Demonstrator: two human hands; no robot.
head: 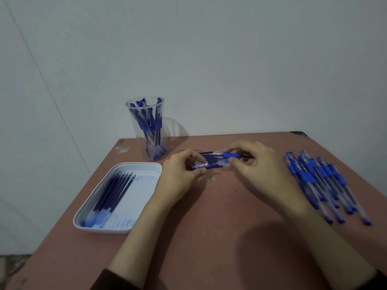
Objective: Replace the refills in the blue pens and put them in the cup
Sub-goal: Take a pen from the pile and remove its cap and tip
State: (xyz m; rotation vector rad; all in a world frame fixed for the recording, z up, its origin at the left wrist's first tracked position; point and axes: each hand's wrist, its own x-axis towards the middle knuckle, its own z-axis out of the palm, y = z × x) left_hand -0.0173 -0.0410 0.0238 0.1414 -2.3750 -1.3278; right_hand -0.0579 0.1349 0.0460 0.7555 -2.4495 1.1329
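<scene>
Two bare hands meet low over a reddish-brown worktop (209, 237), both working on one blue pen (211, 162).

Left hand (182, 176): fingers (189, 156) are curled in, narrow, pinching the clear barrel end of the pen.

Right hand (257, 170): fingers (240, 147) and thumb are curled round the pen's blue rubber grip (230, 155), w/ a dark tip poking out just past them to the R.

Between the two sets of fingers the pen looks part-dismantled, clear and dark-blue lengths lying side by side. There is motion blur, so I can't tell how many pieces.

Beyond the left fingers and a bit further L stands a clear plastic cup (134, 114), upright near the worktop's far edge. It holds a bunch of pens (151, 124), all leaning.

Nearer than the left fingers and to their L, just beside the left wrist, sits a white tray (100, 229). It holds refills (113, 191): dark-blue ones are bunched toward its L side, w/ paler ones alongside. Blue ink smears mark the tray floor.

Well to the R of the right fingers, a pile of loose pens (320, 181) lies flat on the worktop, approx. parallel, blue grips toward the far end.

Dark sleeve cuffs (113, 279) show at the bottom edge. A plain pale wall (209, 59) stands behind.
</scene>
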